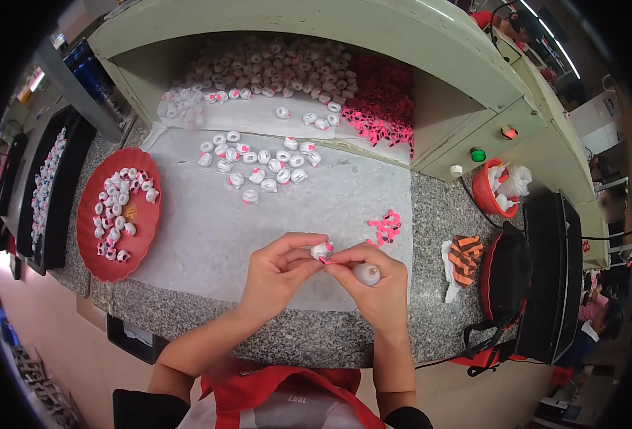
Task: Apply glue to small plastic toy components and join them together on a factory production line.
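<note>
Both hands meet over a white sheet [209,236] on a speckled stone table [437,214]. The left hand [277,275] pinches a small white spool [322,250] with a pink piece on it. The right hand [377,282] touches the same spool with its fingertips while gripping a small white bottle [367,274]. A red plate [119,214] of similar spools sits to the left.

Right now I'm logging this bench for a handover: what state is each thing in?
left hand: pinching the small white piece
right hand: gripping a small white bottle, fingertips on the piece
red plate: partly filled with white pieces
red cup: stuffed with white items
green button: lit or not, cannot tell
</note>
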`<state>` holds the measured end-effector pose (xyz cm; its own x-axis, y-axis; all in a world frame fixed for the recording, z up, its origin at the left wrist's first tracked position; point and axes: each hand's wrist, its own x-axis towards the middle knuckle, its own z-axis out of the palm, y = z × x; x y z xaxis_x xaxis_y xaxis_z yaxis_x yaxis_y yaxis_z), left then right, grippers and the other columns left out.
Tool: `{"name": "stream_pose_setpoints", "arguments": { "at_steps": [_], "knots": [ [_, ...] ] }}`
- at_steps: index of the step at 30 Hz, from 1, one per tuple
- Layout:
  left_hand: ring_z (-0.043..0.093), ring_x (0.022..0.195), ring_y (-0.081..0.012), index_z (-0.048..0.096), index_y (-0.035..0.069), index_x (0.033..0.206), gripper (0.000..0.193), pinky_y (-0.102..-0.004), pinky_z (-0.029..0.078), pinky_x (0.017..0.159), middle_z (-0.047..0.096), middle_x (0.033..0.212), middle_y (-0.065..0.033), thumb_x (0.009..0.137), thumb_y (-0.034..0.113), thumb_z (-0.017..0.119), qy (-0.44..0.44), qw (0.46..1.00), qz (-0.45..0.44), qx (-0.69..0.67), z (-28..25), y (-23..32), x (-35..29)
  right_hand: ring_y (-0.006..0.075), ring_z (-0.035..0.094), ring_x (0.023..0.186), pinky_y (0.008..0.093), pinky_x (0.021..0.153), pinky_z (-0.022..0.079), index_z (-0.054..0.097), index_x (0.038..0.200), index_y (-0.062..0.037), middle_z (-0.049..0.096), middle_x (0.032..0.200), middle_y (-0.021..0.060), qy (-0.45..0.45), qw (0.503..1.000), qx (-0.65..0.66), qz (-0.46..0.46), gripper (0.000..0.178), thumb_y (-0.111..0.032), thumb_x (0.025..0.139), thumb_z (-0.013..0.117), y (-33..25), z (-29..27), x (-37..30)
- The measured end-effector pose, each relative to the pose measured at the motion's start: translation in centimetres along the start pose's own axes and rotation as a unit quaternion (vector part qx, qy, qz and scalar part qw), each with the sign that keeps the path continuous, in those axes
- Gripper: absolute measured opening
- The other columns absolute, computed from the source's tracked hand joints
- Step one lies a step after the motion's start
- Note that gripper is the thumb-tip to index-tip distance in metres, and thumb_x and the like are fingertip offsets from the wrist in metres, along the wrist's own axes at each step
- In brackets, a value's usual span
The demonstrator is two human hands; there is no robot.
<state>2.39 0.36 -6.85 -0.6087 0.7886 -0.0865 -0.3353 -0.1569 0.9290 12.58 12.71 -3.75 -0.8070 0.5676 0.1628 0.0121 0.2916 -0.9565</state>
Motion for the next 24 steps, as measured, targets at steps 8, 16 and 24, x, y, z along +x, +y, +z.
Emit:
{"name": "stream_pose_setpoints", "arguments": {
  "at_steps": [8,16,24],
  "knots": [
    [0.056,0.111,-0.0205,0.055,-0.003,0.117,0.037,-0.0305,0.049,0.091,0.057,0.121,-0.0155,0.081,-0.012,0.059,-0.014,1.000,0.015,-0.014,0.5,0.6,-0.4,0.0059,0.055,0.062,0.0190,0.053,0.043,0.064,0.081,-0.0007,0.063,0.071,0.0023,0.027,0.991,0.039,0.129,0.016,-0.003,0.072,0.077,0.7,-0.5,-0.2],
    [0.058,0.107,-0.0211,0.056,-0.004,0.115,0.031,-0.0326,0.047,0.094,0.060,0.116,-0.0159,0.084,-0.007,0.058,-0.024,0.995,-0.027,-0.089,-0.6,0.4,0.1,0.0070,0.058,0.072,0.0214,0.064,0.046,0.068,0.090,-0.0014,0.064,0.079,0.0029,0.009,0.985,0.104,0.135,0.019,-0.005,0.074,0.076,0.2,0.3,0.0],
    [0.059,0.106,-0.0206,0.057,-0.005,0.115,0.028,-0.0318,0.048,0.092,0.060,0.115,-0.0158,0.087,-0.006,0.055,-0.018,0.998,0.034,-0.047,0.3,0.0,-0.4,0.0080,0.058,0.073,0.0213,0.063,0.045,0.069,0.093,-0.0019,0.064,0.081,0.0035,0.010,0.997,0.042,0.066,0.019,0.001,0.075,0.072,0.9,0.1,-0.4]
  ]
}}
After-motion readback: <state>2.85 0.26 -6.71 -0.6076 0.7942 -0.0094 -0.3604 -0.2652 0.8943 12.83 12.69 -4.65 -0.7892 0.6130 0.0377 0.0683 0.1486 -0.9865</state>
